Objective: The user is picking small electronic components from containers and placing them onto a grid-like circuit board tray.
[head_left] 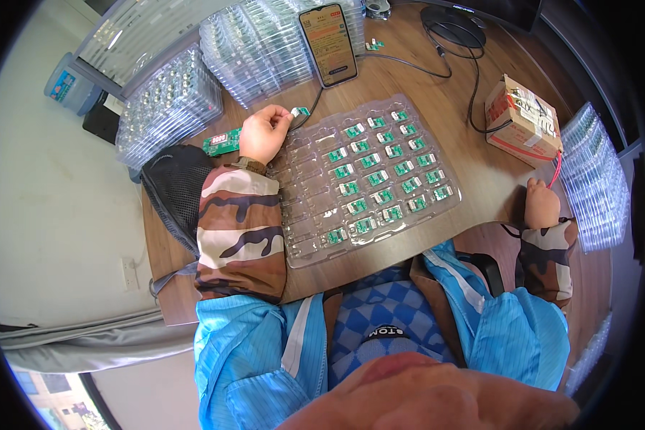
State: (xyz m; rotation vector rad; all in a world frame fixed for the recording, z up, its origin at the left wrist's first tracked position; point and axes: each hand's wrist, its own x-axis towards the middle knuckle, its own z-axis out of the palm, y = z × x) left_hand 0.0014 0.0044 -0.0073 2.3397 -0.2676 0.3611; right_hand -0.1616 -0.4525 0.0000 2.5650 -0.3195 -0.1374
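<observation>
Between thumb and fingers, my left hand (264,134) pinches a small green circuit board (304,111) with a white connector, just past the tray's far left corner. A clear plastic tray (304,193) lies on the table, its right-hand pockets holding several similar boards; many left-hand pockets hold none. A longer green board with a red digit display (221,142) rests beside my left wrist. At the table's right edge, my right hand (542,204) is closed next to a cardboard box (527,118). Red wires (556,170) run from the box down beside this hand. Whatever its fingers hold is hidden.
Stacked clear trays (254,50) line the back left; another stack (596,179) stands at the right. A phone (328,46) leans upright behind the tray. Black cables (473,93) cross the table near a monitor base (453,27). A black mesh bag (172,190) lies by my left sleeve.
</observation>
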